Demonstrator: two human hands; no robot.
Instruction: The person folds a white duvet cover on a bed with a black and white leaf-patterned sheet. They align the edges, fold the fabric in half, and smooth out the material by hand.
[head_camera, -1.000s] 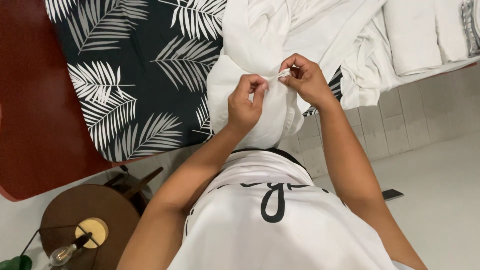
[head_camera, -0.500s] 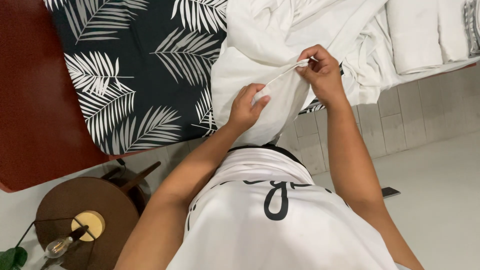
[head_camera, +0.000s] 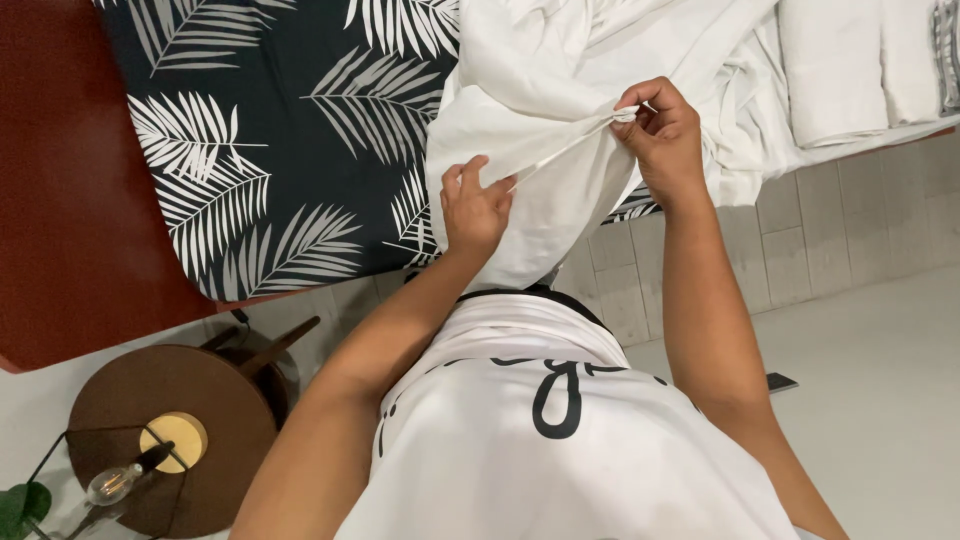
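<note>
A white sheet (head_camera: 540, 110) lies bunched on the bed and hangs over its near edge. My right hand (head_camera: 660, 135) pinches a hem of the sheet between thumb and fingers and holds it taut. My left hand (head_camera: 475, 205) grips the same hem lower down, so a tight edge runs between the two hands. Under the sheet is a dark mattress cover with white palm leaves (head_camera: 270, 150).
A folded white pillow or towel stack (head_camera: 860, 65) rests at the upper right. The red-brown bed frame (head_camera: 70, 200) lies to the left. A round wooden side table (head_camera: 170, 440) with a bare-bulb lamp (head_camera: 115, 482) stands at the lower left. A small dark object (head_camera: 780, 382) lies on the floor.
My hands have drawn apart along the hem, the right hand going up and right, the left hand sliding down. The sheet edge is now stretched between them.
</note>
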